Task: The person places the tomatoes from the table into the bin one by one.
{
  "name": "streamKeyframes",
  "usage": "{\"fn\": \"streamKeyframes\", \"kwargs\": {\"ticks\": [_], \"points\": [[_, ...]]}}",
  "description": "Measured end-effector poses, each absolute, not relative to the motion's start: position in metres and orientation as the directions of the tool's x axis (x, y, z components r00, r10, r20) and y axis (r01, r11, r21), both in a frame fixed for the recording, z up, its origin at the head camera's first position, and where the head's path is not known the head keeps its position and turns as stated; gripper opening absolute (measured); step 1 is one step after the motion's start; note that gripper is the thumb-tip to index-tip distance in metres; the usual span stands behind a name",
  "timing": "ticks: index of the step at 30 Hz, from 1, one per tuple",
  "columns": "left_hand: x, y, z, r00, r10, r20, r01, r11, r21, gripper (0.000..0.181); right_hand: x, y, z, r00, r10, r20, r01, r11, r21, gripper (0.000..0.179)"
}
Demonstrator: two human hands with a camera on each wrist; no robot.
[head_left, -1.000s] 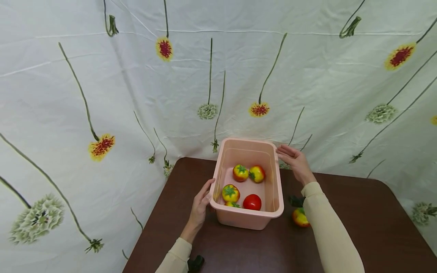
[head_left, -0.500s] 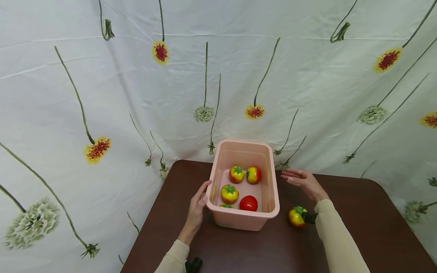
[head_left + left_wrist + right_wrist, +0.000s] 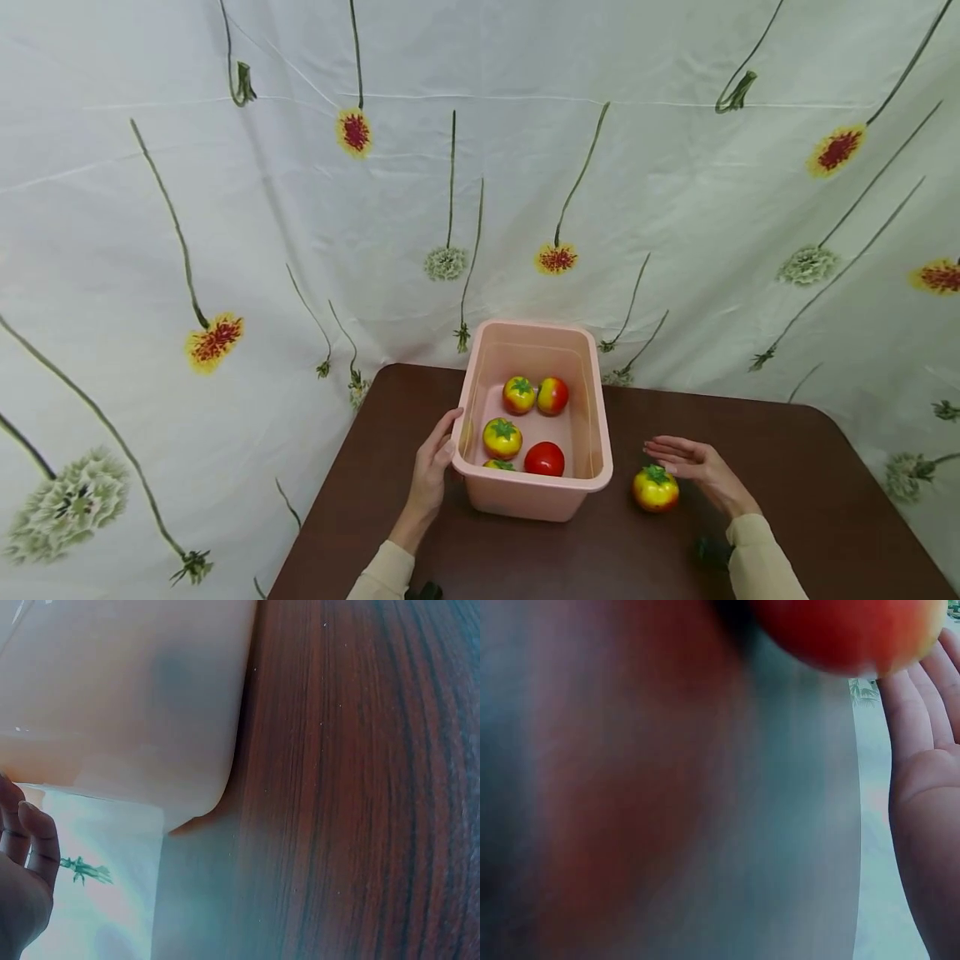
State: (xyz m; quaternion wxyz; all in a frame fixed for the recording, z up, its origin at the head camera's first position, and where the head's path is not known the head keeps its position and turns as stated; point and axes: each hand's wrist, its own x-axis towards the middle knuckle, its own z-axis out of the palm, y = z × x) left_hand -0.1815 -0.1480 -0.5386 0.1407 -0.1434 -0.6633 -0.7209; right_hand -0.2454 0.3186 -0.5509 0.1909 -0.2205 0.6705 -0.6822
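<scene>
A pink plastic bin [image 3: 527, 497] stands on the dark wooden table. Inside it lie several glossy tomatoes, some yellow and red with green leafy tops, like the one nearest its left wall [image 3: 502, 438], and one plain red tomato [image 3: 544, 458]. My left hand [image 3: 429, 479] holds the bin's left rim, its fingertips curled at the edge in the left wrist view. Right of the bin, a yellow-red tomato [image 3: 656, 489] sits on the table. My right hand [image 3: 701, 471] is just behind and beside it, fingers extended, and the right wrist view shows the tomato [image 3: 855, 634] overlapping the fingertips.
The brown table [image 3: 795, 467] extends to the right and toward the front. A pale cloth [image 3: 675, 183] printed with flowers hangs behind and to the left of it. Dark wrist-worn devices [image 3: 712, 552] sit near both sleeves.
My right hand has come away from the bin's right rim, moving right and toward me to the lone tomato. My left hand stays on the bin's left rim.
</scene>
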Motion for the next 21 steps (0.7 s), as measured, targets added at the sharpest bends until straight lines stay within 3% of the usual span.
{"fn": "streamKeyframes", "kwargs": {"ticks": [9,21], "points": [[-0.181,-0.147,-0.538,-0.919,-0.012,0.394,0.393,-0.1,0.914,0.049,-0.228,0.324,-0.561,-0.814,-0.579,-0.054,-0.004,0.098,-0.995,0.062],[-0.18,-0.146,-0.537,-0.923,-0.009,0.385,0.385,-0.068,0.92,0.048,-0.21,0.331,-0.575,-0.826,-0.555,-0.097,0.08,0.055,-0.995,0.072]]}}
